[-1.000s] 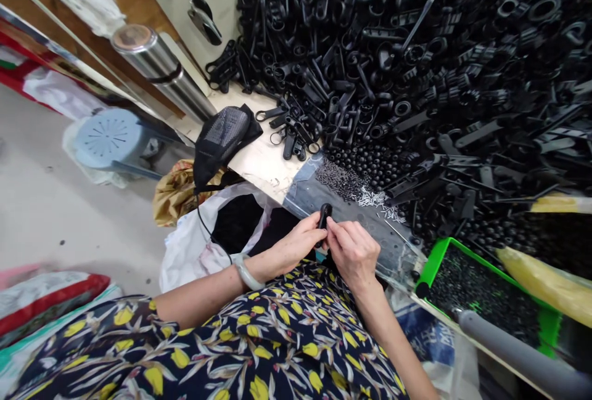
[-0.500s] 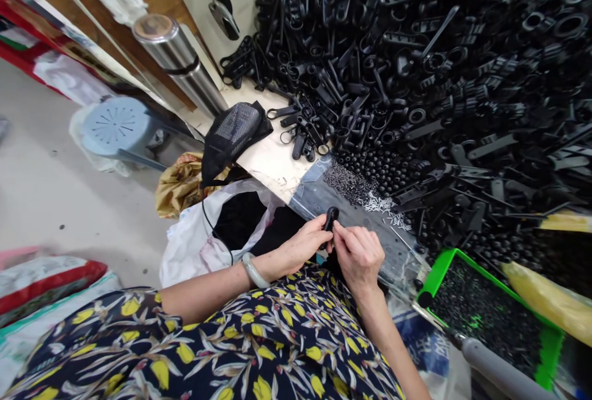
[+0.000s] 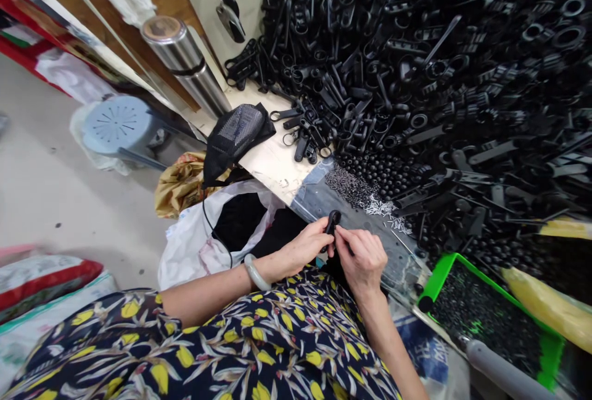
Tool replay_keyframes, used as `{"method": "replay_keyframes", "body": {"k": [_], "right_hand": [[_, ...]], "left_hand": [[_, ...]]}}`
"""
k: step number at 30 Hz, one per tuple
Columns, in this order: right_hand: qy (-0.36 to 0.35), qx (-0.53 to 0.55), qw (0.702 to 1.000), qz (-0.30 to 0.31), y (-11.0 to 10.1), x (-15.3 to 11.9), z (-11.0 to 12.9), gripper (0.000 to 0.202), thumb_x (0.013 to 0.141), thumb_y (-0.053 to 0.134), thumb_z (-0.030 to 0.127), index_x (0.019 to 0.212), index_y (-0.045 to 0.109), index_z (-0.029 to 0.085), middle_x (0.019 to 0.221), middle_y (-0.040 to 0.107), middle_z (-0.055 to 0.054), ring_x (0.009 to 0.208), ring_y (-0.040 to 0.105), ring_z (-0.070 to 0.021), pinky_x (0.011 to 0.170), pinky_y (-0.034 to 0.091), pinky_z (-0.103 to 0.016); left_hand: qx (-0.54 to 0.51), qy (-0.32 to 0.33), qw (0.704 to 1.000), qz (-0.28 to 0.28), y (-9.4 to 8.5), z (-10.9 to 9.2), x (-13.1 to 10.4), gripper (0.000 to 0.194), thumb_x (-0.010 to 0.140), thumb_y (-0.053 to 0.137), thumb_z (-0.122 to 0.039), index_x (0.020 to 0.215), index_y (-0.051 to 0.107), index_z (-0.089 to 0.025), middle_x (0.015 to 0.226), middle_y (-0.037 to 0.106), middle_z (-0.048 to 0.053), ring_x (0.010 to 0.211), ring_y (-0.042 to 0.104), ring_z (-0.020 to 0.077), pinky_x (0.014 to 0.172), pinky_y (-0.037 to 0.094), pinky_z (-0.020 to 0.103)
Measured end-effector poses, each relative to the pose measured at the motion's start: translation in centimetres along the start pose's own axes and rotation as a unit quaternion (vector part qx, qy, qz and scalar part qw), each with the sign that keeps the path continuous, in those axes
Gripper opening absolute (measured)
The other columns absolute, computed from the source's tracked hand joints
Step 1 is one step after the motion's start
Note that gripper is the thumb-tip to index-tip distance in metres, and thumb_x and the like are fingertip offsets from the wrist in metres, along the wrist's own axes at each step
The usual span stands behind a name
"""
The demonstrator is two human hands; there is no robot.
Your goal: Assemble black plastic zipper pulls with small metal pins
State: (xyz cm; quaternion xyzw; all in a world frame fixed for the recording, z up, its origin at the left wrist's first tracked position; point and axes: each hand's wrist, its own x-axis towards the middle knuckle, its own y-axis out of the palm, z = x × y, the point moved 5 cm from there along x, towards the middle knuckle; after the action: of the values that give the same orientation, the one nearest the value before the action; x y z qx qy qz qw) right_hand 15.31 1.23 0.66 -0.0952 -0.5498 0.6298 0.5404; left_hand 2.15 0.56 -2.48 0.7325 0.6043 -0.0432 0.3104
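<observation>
My left hand [image 3: 308, 244] is closed around a small black plastic part [image 3: 333, 221] with a rounded upper end, just over the near edge of the bench. Its lower portion is hidden by the fingers. My right hand [image 3: 363, 258] meets the part from the right, thumb and forefinger pinched against its side. Whatever is between those fingertips is too small to make out. Beyond the hands, on the grey work surface [image 3: 319, 201], lie tiny dark pieces [image 3: 346, 182], thin silver pins [image 3: 380, 206] and black beads [image 3: 391, 172].
A large heap of black ringed plastic parts [image 3: 370, 79] covers the back and right of the bench. At right sits a green tray [image 3: 435, 280] of small black bits beside a yellow bag [image 3: 546, 304]. Leftward are a steel flask [image 3: 185, 64], black mesh pouch [image 3: 238, 135] and white bag [image 3: 185, 252].
Both hands keep nearly the same pose on the black part, with only a very slight shift to the right. The view has moved a little.
</observation>
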Motion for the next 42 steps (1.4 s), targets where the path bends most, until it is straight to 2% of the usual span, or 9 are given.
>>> {"method": "replay_keyframes", "body": {"k": [8,17,23,28,34,39,42], "right_hand": [[0.015,0.032,0.999,0.015,0.4,0.0,-0.4,0.009,0.099,0.067,0.017,0.105,0.072,0.021,0.087,0.076,-0.003,0.074,0.067,-0.0165,0.072,0.048,-0.032],[0.013,0.038,0.998,0.044,0.7,0.4,-0.2,0.009,0.101,0.064,0.016,0.106,0.07,0.019,0.088,0.075,-0.003,0.076,0.067,-0.0162,0.073,0.051,-0.03],[-0.043,-0.027,0.997,0.055,0.9,0.6,0.1,0.011,0.104,0.058,0.018,0.103,0.068,0.018,0.078,0.068,-0.003,0.072,0.061,-0.0163,0.071,0.045,-0.03],[-0.079,-0.079,0.989,0.092,0.7,1.4,0.3,0.017,0.105,0.055,0.017,0.092,0.066,0.017,0.072,0.061,-0.001,0.069,0.056,-0.015,0.068,0.039,-0.029],[-0.129,-0.15,0.971,0.131,0.6,2.0,0.5,0.018,0.103,0.055,0.013,0.088,0.064,0.017,0.073,0.059,-0.001,0.07,0.053,-0.0161,0.06,0.031,-0.029],[-0.139,-0.178,0.96,0.165,0.9,2.6,0.9,0.019,0.098,0.055,0.008,0.082,0.061,0.017,0.073,0.058,-0.003,0.07,0.052,-0.0168,0.058,0.029,-0.029],[-0.115,-0.2,0.954,0.19,1.4,2.8,1.4,0.022,0.093,0.054,0.001,0.08,0.059,0.018,0.074,0.059,-0.004,0.07,0.053,-0.0175,0.058,0.028,-0.029]], "left_hand": [[0.03,-0.002,0.999,0.015,-0.4,0.4,0.2,0.021,0.08,0.052,-0.016,0.1,0.058,-0.019,0.08,0.059,-0.001,0.074,0.057,0.0149,0.075,0.045,0.028],[0.16,-0.008,0.987,0.026,-0.7,-0.9,0.0,0.014,0.085,0.048,-0.014,0.096,0.053,-0.021,0.069,0.055,-0.004,0.065,0.054,0.0139,0.068,0.044,0.026],[0.212,-0.003,0.977,0.023,-0.8,-1.0,0.1,0.021,0.085,0.046,-0.014,0.105,0.051,-0.021,0.065,0.056,-0.005,0.062,0.054,0.0146,0.061,0.042,0.026],[0.251,-0.014,0.967,0.046,-0.8,-0.9,0.1,0.017,0.086,0.044,-0.014,0.102,0.045,-0.022,0.068,0.053,-0.006,0.064,0.052,0.0142,0.063,0.042,0.026],[0.236,-0.012,0.97,0.051,-0.9,-1.0,0.0,0.019,0.085,0.043,-0.01,0.1,0.045,-0.022,0.072,0.052,-0.005,0.066,0.051,0.0132,0.065,0.043,0.027],[0.247,0.002,0.968,0.039,-0.9,-0.8,0.2,0.018,0.084,0.045,-0.009,0.097,0.044,-0.022,0.071,0.051,-0.005,0.067,0.049,0.0142,0.065,0.04,0.028],[0.256,0.028,0.966,0.031,-0.9,-0.7,0.2,0.017,0.088,0.047,-0.012,0.103,0.044,-0.022,0.073,0.051,-0.004,0.071,0.05,0.0157,0.067,0.04,0.029]]}}
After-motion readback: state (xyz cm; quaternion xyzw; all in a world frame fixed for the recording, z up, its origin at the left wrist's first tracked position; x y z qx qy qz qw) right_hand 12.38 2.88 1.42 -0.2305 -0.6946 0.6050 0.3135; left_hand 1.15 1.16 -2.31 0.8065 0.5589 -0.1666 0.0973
